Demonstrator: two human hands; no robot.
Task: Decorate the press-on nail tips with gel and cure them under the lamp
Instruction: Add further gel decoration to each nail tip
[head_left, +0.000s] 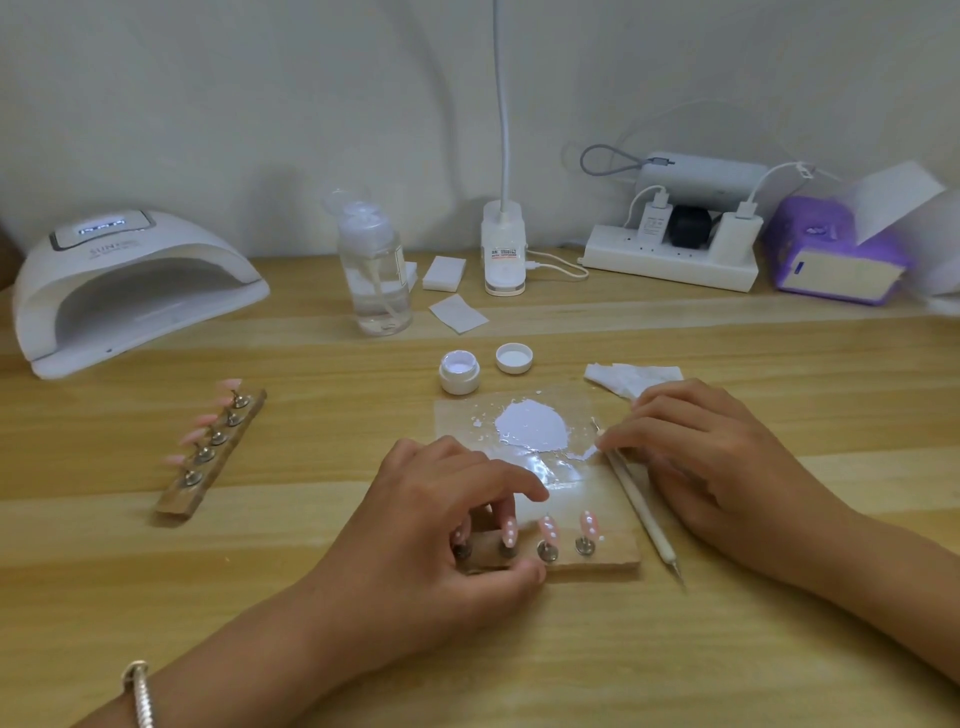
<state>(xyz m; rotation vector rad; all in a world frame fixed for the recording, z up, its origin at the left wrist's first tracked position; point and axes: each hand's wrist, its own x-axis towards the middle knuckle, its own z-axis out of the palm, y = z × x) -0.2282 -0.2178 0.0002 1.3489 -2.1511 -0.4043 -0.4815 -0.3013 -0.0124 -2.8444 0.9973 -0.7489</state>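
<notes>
My left hand (457, 514) pinches the near wooden strip (597, 564) of dotted pink nail tips (548, 527); my right hand (711, 452) rests loosely curled on the dotting tool (641, 512). I'd lift it level toward the lamp (130, 291), avoiding wet gel.

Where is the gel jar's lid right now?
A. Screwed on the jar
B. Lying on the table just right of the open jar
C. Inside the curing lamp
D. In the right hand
B: the lid lies inside-up on the table, beside the open gel jar.
</notes>
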